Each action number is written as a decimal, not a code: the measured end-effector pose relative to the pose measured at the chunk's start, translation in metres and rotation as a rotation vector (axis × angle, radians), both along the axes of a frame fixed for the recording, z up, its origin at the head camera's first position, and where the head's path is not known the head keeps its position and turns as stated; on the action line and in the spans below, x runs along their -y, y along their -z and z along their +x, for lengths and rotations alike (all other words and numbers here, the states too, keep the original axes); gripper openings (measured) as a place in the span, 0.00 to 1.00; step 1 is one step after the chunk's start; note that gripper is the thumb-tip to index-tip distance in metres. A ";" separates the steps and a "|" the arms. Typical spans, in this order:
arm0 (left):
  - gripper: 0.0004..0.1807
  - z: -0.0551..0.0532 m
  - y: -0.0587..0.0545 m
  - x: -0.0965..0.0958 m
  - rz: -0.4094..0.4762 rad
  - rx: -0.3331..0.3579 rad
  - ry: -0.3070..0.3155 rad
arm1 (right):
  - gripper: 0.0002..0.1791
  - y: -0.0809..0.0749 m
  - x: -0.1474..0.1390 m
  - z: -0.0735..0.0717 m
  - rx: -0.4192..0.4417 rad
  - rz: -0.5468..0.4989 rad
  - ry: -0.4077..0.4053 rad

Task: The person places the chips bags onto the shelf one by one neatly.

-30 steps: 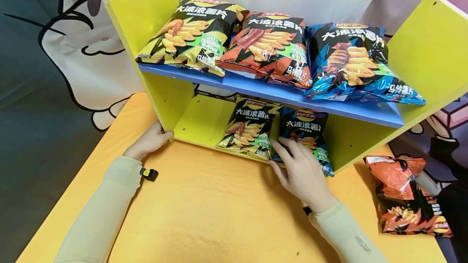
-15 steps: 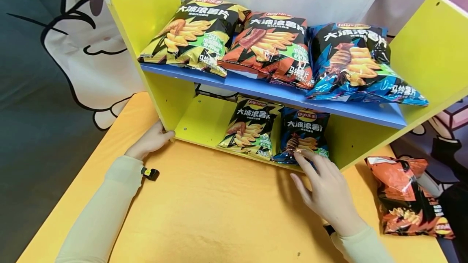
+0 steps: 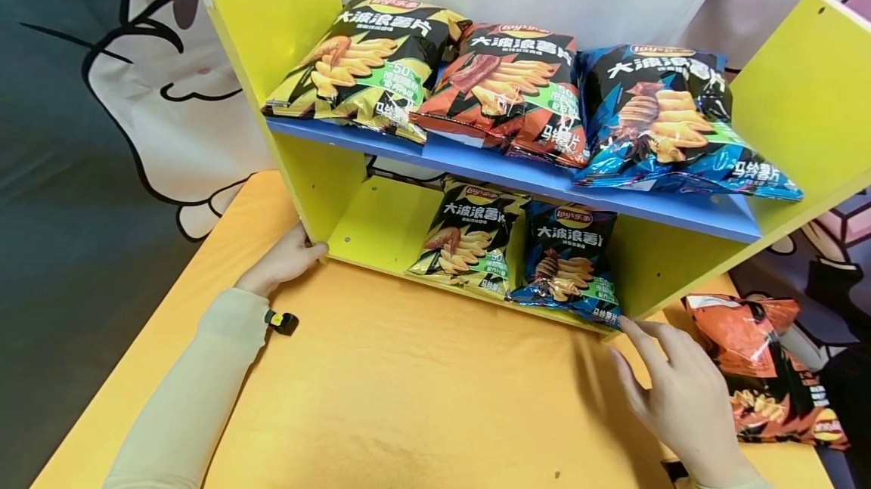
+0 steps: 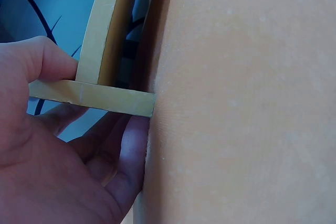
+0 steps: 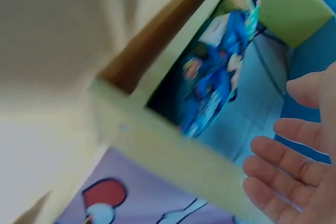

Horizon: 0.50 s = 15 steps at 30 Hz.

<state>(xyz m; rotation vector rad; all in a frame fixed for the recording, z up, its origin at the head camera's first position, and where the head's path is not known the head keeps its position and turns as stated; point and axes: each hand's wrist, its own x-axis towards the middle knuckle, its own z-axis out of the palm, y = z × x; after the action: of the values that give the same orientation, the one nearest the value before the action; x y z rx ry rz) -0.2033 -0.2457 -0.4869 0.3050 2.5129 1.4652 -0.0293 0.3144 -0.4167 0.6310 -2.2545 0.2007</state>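
My left hand (image 3: 282,258) grips the lower left edge of a yellow shelf unit (image 3: 292,28); in the left wrist view the thumb lies on one side of the board (image 4: 115,98) and the fingers on the other. Off the shelf's lower right front corner is my right hand (image 3: 687,391), fingers spread and nothing held. On the lower level stand a yellow-and-black bag of chips (image 3: 469,236) and, right of it, a blue-and-black bag of chips (image 3: 568,255). That blue bag (image 5: 210,87) is blurred in the right wrist view, well apart from the spread fingers (image 5: 268,156).
Yellow (image 3: 361,58), red (image 3: 510,88) and blue (image 3: 667,119) chip bags lean in a row on the blue upper shelf. An orange chip bag (image 3: 782,406) lies on the orange table (image 3: 408,398) at right, partly behind my right hand. A printed cloth (image 3: 184,111) hangs behind.
My right hand has drawn back from the lower blue chip bag and moved right and toward me, leaving the bag on the lower level. The left hand keeps its grip on the shelf.
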 end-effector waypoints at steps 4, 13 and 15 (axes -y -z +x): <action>0.30 -0.001 0.000 -0.001 0.004 0.002 -0.005 | 0.32 0.005 -0.022 0.003 -0.032 -0.011 0.050; 0.34 0.001 0.000 -0.001 0.020 0.027 -0.010 | 0.44 0.012 -0.070 0.009 0.096 0.009 0.329; 0.35 0.001 -0.001 -0.001 0.013 0.028 -0.006 | 0.49 0.016 -0.078 0.009 0.105 0.006 0.393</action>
<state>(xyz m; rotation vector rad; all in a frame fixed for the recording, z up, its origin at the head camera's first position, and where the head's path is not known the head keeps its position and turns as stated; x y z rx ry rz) -0.2020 -0.2447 -0.4863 0.2776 2.4856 1.4787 -0.0203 0.3925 -0.4329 0.1736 -2.4278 0.0314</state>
